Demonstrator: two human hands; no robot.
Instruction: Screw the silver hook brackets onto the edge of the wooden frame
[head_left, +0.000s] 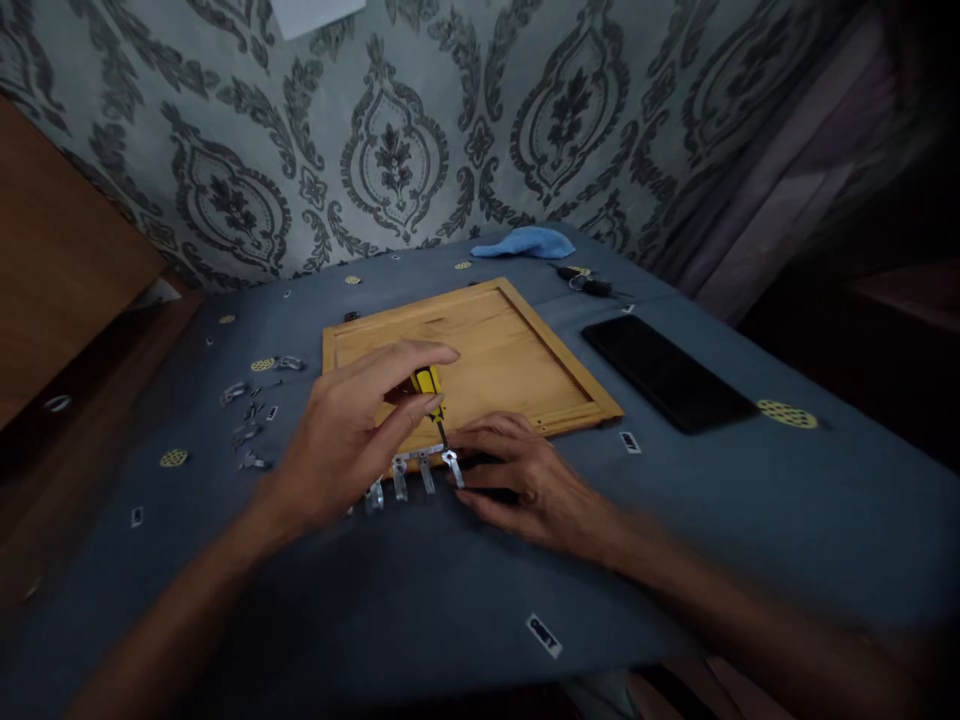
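While your left hand [345, 440] gripped the screwdriver [429, 390] upright, your right [525, 480], flat and open, pinned the bracket [420, 468] at the panel's [495, 350] near edge.

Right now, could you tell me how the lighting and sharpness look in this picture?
Head view: dim, with dark corners at the right; the right hand and forearm smear with motion blur; the yellow-handled screwdriver in the left hand and the pale wooden panel stay legible.

Damask-patterned wall [480, 130] behind a blue-covered table [750, 520]; perhaps a curtain [787, 170] right.
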